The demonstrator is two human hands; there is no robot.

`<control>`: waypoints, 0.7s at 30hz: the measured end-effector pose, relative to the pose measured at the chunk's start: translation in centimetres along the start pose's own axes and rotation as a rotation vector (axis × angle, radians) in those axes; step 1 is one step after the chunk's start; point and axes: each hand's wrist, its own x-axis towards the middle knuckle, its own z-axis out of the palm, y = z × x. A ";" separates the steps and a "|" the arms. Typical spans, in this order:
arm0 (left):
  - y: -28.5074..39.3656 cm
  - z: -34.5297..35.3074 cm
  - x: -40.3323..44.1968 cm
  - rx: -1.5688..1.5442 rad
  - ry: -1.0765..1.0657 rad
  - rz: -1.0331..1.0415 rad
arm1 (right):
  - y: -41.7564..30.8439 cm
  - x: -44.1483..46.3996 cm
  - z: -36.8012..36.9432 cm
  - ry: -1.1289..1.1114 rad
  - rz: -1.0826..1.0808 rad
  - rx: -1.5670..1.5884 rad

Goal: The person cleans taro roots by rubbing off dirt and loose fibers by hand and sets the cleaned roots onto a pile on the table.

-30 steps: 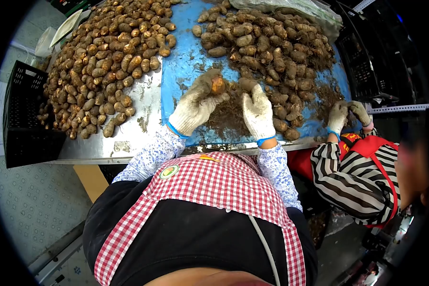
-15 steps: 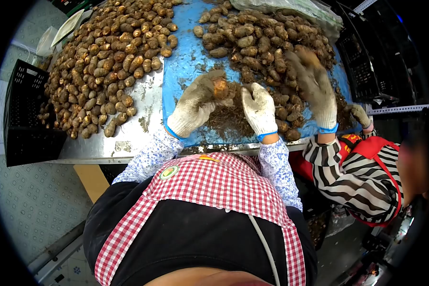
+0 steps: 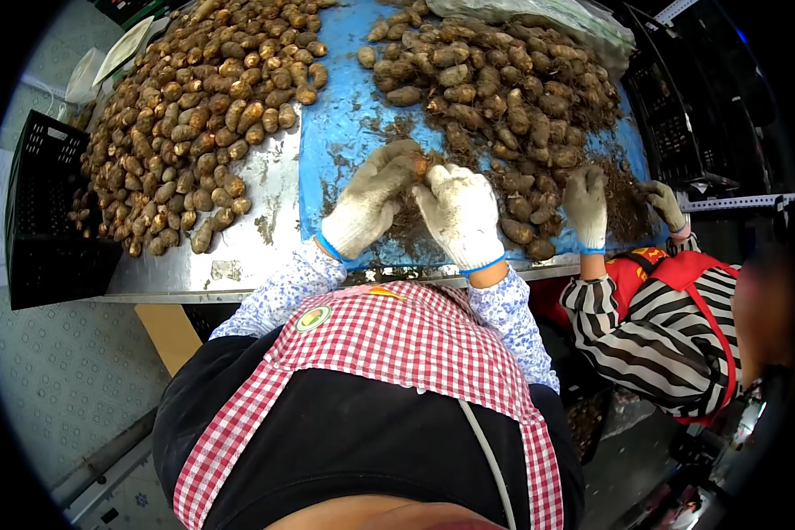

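My left hand (image 3: 371,196), in a soiled white knit glove, is closed round a small brown taro (image 3: 424,165). Only a reddish-brown bit of the taro shows between the gloves; the rest is hidden. Against its right side, my right hand (image 3: 458,212) has its fingers curled in, gripping at the taro. Below the hands, loose root hairs (image 3: 409,231) lie on the blue plastic sheet (image 3: 327,150). A heap of hairy, dirty taros (image 3: 512,84) rises just beyond my right hand.
Cleaner taros (image 3: 194,124) spread over the metal table (image 3: 274,190) at left. A black crate (image 3: 49,194) stands at the left edge. A co-worker in a striped top (image 3: 671,322) works at right with gloved hands (image 3: 585,208) near the heap. Black crates (image 3: 671,115) stand behind.
My right hand has moved left and up to the taro, its fingers curling in. The taro is now more hidden. The co-worker's blurred hand has come down toward the table edge.
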 end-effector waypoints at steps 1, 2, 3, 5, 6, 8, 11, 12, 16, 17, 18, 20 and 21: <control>0.4 -0.5 0.2 -0.008 -0.015 -0.026 | 0.1 0.0 0.1 -0.032 -0.020 0.058; 1.1 -0.9 0.6 -0.015 -0.029 -0.052 | 0.3 0.1 0.2 -0.063 -0.041 0.117; 1.5 -0.9 0.6 -0.301 -0.014 -0.178 | 0.9 0.4 0.3 -0.202 0.074 0.301; 1.4 -1.1 0.4 -0.661 0.047 -0.326 | 5.9 -0.7 6.8 -0.032 0.628 1.728; 1.5 -1.4 0.8 -0.716 0.044 -0.375 | 5.9 -0.9 5.6 0.014 0.489 1.279; 1.7 -1.9 1.5 -0.825 0.046 -0.477 | 5.0 -0.3 1.8 -0.094 0.541 0.645; 3.6 -2.4 2.0 -0.884 -0.022 -0.593 | 2.8 -0.1 1.6 0.226 0.362 1.198; 3.6 -2.1 2.2 -0.950 -0.031 -0.597 | 2.0 0.3 0.7 0.237 0.360 1.305; 3.8 -1.2 2.6 -1.000 -0.098 -0.559 | 1.4 1.2 -1.8 0.110 -0.050 0.732; 3.8 -1.2 2.7 -0.960 -0.120 -0.532 | 0.2 1.0 -2.2 0.143 0.067 0.790; 3.5 -1.2 2.6 -0.749 -0.138 -0.545 | 0.5 0.9 -2.0 0.133 0.037 0.647; 2.7 -1.4 2.1 -0.326 -0.173 -0.554 | 1.5 0.9 -1.2 0.119 -0.024 0.360; 3.2 -1.6 2.3 -0.388 -0.171 -0.577 | 1.0 1.7 -2.2 0.017 0.197 0.442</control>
